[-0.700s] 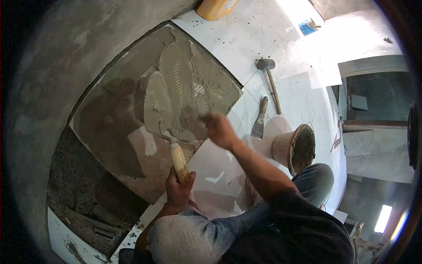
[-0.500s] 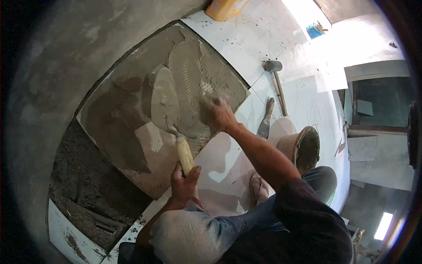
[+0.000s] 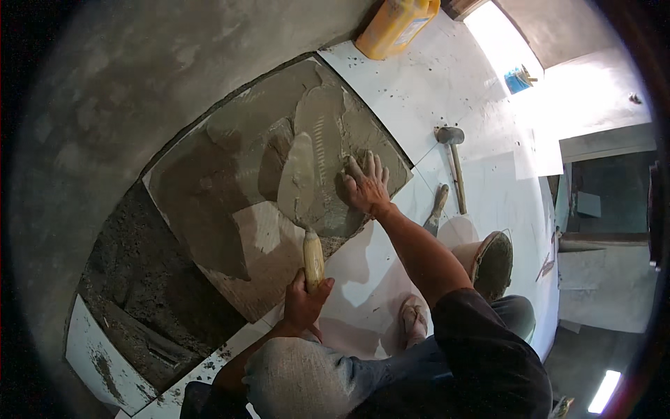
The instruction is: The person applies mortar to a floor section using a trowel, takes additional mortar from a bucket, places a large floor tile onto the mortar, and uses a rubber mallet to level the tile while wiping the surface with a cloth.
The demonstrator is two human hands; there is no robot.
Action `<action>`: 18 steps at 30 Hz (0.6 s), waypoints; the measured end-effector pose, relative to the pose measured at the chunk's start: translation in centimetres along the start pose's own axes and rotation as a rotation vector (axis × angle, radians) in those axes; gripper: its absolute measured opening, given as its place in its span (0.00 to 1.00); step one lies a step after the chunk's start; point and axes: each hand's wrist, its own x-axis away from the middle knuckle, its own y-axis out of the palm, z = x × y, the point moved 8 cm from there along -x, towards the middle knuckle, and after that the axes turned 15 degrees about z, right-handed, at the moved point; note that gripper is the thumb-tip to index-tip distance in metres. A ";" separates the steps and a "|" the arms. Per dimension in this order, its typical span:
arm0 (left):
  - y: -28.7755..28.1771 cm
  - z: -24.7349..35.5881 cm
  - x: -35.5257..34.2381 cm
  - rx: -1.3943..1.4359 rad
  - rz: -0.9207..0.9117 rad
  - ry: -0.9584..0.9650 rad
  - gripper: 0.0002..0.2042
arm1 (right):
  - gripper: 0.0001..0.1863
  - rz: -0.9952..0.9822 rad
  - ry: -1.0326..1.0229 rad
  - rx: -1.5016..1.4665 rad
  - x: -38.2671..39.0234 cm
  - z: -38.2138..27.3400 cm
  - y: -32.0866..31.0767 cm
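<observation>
My left hand [image 3: 306, 300] is wrapped round the pale wooden handle of a trowel [image 3: 297, 174]. Its long, mortar-coated blade lies over the wet grey mortar [image 3: 199, 188] that covers much of a large tile [image 3: 234, 290]. Toward the tile's near edge, part of the surface shows pinkish and bare. On the mortar to the right of the blade, my right hand [image 3: 368, 187] rests palm down with its fingers spread, holding nothing. A ribbed strip of mortar runs between blade and fingers.
Dark, rough bedding [image 3: 150, 279] lies open at the left, beside a grey wall [image 3: 91, 133]. Across the white tiled floor stand a yellow jug [image 3: 394, 31], a mallet [image 3: 455, 164], a scraper [image 3: 437, 208], a bucket of mortar [image 3: 490, 265] and a blue can [image 3: 518, 79].
My right hand, blurred and bunched before, now lies spread on the mortar. The trowel stays in my left hand. The whole view has shifted, so things appear lower and farther right.
</observation>
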 end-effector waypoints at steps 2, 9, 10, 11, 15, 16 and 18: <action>0.1 -0.4 0.3 -0.059 -0.039 -0.099 0.16 | 0.34 -0.014 -0.008 -0.002 -0.5 -0.5 -0.1; 0.4 -0.5 0.3 -0.007 -0.060 -0.131 0.16 | 0.33 -0.147 -0.409 0.343 -1.9 -3.0 -2.2; 0.5 -0.4 0.3 0.002 -0.062 -0.093 0.16 | 0.32 -0.098 -0.546 0.296 -2.1 -3.9 -3.3; 0.5 -0.3 0.2 0.012 -0.060 -0.055 0.17 | 0.31 -0.144 -0.558 0.329 -2.4 -3.7 -3.8; 0.8 -1.5 0.0 0.055 -0.034 -0.119 0.17 | 0.10 0.127 0.139 -0.172 -1.3 -2.3 -9.7; 1.4 -1.4 -0.2 0.127 -0.065 -0.126 0.17 | 0.12 -0.102 0.292 -0.463 1.2 -3.3 -8.4; 2.0 -1.5 -0.5 0.196 -0.062 -0.141 0.17 | 0.21 -0.383 0.428 -0.976 6.9 -8.3 -6.4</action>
